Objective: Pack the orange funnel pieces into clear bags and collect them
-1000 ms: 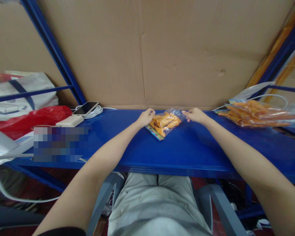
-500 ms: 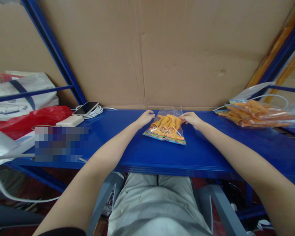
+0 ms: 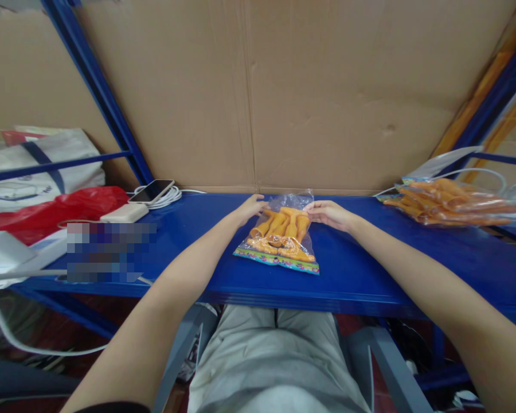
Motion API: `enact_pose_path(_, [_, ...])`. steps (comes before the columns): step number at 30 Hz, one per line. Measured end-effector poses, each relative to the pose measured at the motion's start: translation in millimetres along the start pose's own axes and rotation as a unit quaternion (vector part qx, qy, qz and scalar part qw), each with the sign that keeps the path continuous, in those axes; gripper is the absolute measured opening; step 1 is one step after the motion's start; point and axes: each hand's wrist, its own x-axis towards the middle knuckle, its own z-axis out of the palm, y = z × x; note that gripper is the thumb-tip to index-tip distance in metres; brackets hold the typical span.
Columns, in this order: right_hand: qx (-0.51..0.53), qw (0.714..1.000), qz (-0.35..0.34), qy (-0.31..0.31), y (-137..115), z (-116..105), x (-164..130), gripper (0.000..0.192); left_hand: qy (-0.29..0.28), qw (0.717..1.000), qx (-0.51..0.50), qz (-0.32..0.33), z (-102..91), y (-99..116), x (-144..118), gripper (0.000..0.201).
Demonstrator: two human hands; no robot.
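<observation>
Brown corrugated cardboard (image 3: pixel 327 97) forms the back wall of our work area, framed by blue steel uprights, and a blue metal shelf (image 3: pixel 370 269) runs across in front of us as the work surface. At the middle of that shelf lies a clear plastic bag of orange pieces (image 3: pixel 279 235), flat on the surface, with its colourful printed strip toward us and its open, crinkled end toward the cardboard. Our left hand (image 3: pixel 250 207) sits at the far left corner of the bag, fingers curled and pinching the plastic there. Our right hand (image 3: pixel 329 213) sits at the far right corner, fingers bent onto the film and gripping that edge. Both forearms reach forward over the near edge of the shelf, one on each side of the bag. To the left on the shelf we see a smartphone (image 3: pixel 151 191) lying on a coil of white cable (image 3: pixel 168 197), with a white power bank (image 3: pixel 124 213) just beside it. Farther left lie a red plastic bag (image 3: pixel 47 209) and a white tote bag (image 3: pixel 38 166) behind it. To the right, well apart from our hands, rests a pile of filled bags with orange contents (image 3: pixel 451 202). Below the shelf our light trousers (image 3: pixel 275 355) are visible.
</observation>
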Motion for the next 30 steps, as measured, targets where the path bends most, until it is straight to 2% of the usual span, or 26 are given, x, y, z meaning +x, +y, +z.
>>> enact_pose_path(4, [-0.014, 1.000, 0.017, 0.007, -4, 6, -3, 0.020, -0.005, 1.000, -0.026, -0.006, -1.4, 0, 0, 0.030])
enact_pose_path(7, [-0.031, 0.999, 0.031, 0.026, -7, 7, -5, 0.022, 0.012, 1.000, -0.026, -0.006, -1.7, 1, 0, 0.023])
enact_pose_path(22, [-0.100, 0.992, 0.008, 0.082, -6, -10, 3, 0.019, 0.061, 0.996, -0.064, -0.020, 5.7, 17, -16, 0.025])
enact_pose_path(30, [-0.095, 0.991, 0.006, 0.092, -6, -12, 0, 0.022, 0.040, 0.995, -0.086, -0.043, 1.9, 10, -11, 0.021])
